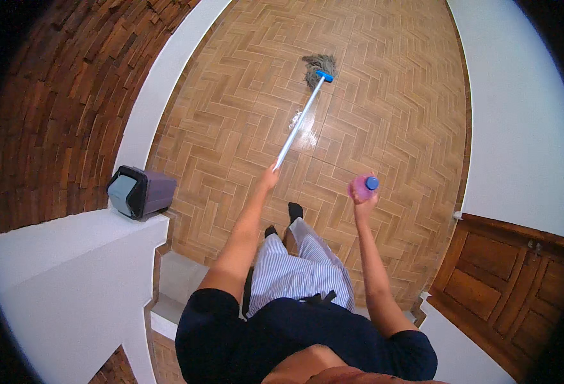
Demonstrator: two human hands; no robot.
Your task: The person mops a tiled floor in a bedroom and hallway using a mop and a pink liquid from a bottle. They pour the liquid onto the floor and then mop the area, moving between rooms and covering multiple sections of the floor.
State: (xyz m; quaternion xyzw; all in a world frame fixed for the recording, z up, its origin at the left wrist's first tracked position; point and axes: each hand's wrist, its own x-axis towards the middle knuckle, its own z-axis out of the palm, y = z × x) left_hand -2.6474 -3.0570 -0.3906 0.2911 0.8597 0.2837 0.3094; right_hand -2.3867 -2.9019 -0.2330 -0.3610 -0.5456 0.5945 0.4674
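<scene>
My left hand grips the upper end of a pale mop handle, which slants away from me across the floor. At its far end a blue mop head clamp joins grey string mop strands that lie on the tiles. In my right hand is a clear bottle of pink liquid with a blue cap. The bottle is held up in front of me, apart from the mop.
Wood-look herringbone floor tiles stretch ahead, with a shiny patch beside the handle. A purple-grey swing-lid bin stands at the left by a white wall ledge. A panelled wooden door is at the right, and a pale step lies behind my feet.
</scene>
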